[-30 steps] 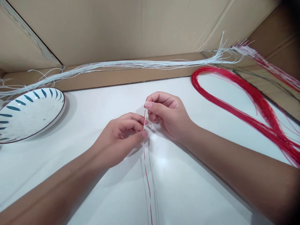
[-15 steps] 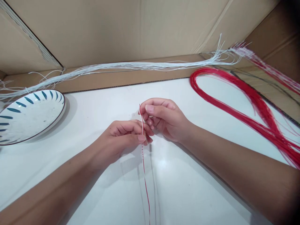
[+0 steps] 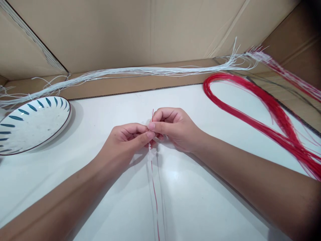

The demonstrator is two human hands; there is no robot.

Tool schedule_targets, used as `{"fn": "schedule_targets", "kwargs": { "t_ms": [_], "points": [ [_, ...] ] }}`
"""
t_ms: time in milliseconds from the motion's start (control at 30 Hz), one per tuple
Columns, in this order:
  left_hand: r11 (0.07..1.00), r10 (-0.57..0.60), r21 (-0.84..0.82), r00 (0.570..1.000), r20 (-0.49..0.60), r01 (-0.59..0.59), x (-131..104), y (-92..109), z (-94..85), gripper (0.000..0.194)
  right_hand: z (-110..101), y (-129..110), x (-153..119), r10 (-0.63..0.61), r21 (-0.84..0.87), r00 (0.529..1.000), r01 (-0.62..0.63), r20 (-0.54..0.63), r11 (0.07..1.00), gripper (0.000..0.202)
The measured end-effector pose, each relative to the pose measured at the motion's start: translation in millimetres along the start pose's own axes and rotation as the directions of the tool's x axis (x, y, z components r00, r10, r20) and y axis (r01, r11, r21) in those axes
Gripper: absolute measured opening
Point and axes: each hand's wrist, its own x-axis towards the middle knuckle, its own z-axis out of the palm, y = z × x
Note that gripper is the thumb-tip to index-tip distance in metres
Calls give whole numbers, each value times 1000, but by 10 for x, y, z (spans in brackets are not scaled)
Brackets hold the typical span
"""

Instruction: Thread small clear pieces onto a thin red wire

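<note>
A thin red and white cord (image 3: pixel 154 190) runs from between my fingers down to the bottom edge of the view. My left hand (image 3: pixel 132 135) pinches it between thumb and forefinger. Just above and to the right, my right hand (image 3: pixel 173 129) grips the same cord near its upper end, thumb against forefinger. The two thumb tips are nearly touching. A short red tip of the cord sticks up above my right fingers. The other fingers of both hands are curled and partly hidden behind.
A white plate (image 3: pixel 37 125) with blue-green strokes sits at the left on the white table (image 3: pixel 200 201). White cords (image 3: pixel 150 70) stretch along the cardboard wall (image 3: pixel 125 33). A looped bundle of red cords (image 3: pixel 250 120) lies at the right, with red and white cords (image 3: pixel 288 70) behind it.
My right thumb has closed onto the cord beside my left thumb. My left hand has shifted slightly left and up. The cord has swung a little to the left.
</note>
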Motion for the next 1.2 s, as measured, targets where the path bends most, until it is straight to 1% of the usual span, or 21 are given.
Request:
{"fn": "schedule_targets", "kwargs": {
  "t_ms": [100, 233, 300, 500, 700, 767, 933, 1067, 1200],
  "points": [
    [999, 29, -25, 1000, -11, -29, -3, 16, 4, 14, -1, -5, 8, -4, -35, 1000, 3, -28, 999, 24],
    [997, 26, -68, 999, -22, -27, 4, 29, 8, 17, -2, -19, 14, -32, -55, 988, 24, -151, 998, 21],
    [997, 25, -72, 999, -37, -28, 9, 28, 13, 16, 2, -24, 15, -43, -68, 982, 31, -183, 997, 20],
    [995, 55, -79, 997, -50, -58, 15, 25, 26, 10, 14, -27, 11, -34, -147, 986, 9, -165, 989, 22],
    [995, 39, -90, 995, -94, -48, 21, 1, 12, 13, -13, 3, 0, -80, -189, 973, 39, -218, 981, 17],
    [996, 44, -78, 994, -100, -52, 23, -3, 13, 11, -9, 4, -5, -90, -204, 972, 44, -218, 978, 16],
    [995, 47, -77, 993, -110, -56, 28, 2, 24, 9, 42, -31, -14, -88, -243, 978, 41, -188, 969, 19],
    [995, 26, -90, 987, -158, -41, 34, 7, 33, 11, 62, -56, -15, -80, -270, 976, 23, -202, 963, 23],
    [992, 33, -110, 982, -188, -54, 43, 23, 47, 11, 53, -59, -17, -74, -305, 977, 10, -198, 952, 26]
  ]
}}
